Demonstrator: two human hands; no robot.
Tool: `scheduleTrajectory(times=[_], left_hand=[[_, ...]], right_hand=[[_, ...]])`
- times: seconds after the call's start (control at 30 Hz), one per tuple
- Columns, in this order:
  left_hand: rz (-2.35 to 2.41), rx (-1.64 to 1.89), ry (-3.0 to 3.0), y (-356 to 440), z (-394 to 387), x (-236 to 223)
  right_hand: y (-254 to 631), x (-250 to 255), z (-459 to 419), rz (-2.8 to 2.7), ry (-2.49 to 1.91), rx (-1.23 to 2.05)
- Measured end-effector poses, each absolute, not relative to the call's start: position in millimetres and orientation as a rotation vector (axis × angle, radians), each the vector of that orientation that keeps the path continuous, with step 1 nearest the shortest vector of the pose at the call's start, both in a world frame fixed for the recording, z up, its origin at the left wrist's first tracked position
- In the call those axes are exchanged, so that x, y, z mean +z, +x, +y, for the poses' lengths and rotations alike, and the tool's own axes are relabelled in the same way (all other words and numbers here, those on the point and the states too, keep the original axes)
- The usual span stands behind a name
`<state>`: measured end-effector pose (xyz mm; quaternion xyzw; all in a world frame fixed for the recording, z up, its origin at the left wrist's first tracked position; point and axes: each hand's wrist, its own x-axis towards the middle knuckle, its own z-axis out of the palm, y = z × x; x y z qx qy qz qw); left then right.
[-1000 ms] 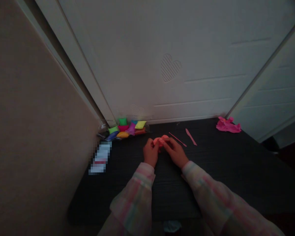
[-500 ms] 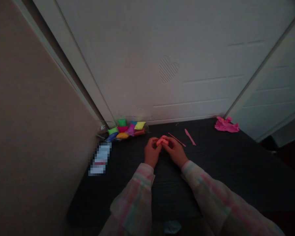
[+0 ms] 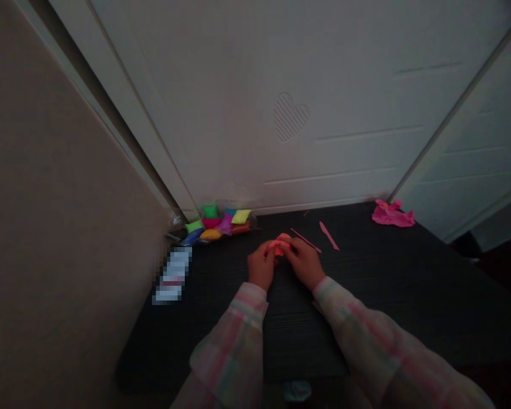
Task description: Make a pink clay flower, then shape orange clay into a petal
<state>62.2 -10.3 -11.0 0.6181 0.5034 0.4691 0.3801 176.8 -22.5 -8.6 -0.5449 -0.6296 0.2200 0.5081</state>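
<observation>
Filling the gap between the two hands, a soft coral-pink lump (image 3: 280,245) was held over the far half of the tabletop (image 3: 225,295). Its left side was grasped by the left hand (image 3: 261,266), and its right side was pinched by the fingers of the right hand (image 3: 307,263). Whether the lump was supported by the tabletop could not be determined. A thin pink rod (image 3: 305,240) was positioned just beyond the right hand, and a pink knife-shaped tool (image 3: 329,236) was placed to the right of the rod. Coloured packets (image 3: 212,234) in clear wrapping were grouped at the far left, near the white panel (image 3: 344,85). A pixelated item (image 3: 172,277) was located nearer along the left edge. A crumpled pink piece (image 3: 393,215) was set at the far right corner, well apart from both hands.
</observation>
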Motion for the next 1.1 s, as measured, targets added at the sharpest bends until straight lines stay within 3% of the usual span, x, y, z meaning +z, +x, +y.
scheduleTrajectory(times=[0.23,0.5,0.83,1.1], left_hand=[[1.338,1.219,1.49,64.1,-7.9,-12.7],[1.465,1.256,1.506,63.7,-6.9,-13.1],[0.962,1.021,1.179,67.5,-8.1,-6.0],[0.991,1.105,1.222,63.9,-3.1,-8.3]], right_hand=[[173.1,-8.6,-21.6,-1.275,-1.305,0.662],[172.9,2.6,-27.1,-1.257,-1.465,0.473],[174.0,-7.2,-24.7,-1.332,-1.274,0.679],[172.0,-3.7,-27.7,-1.393,-1.225,0.699]])
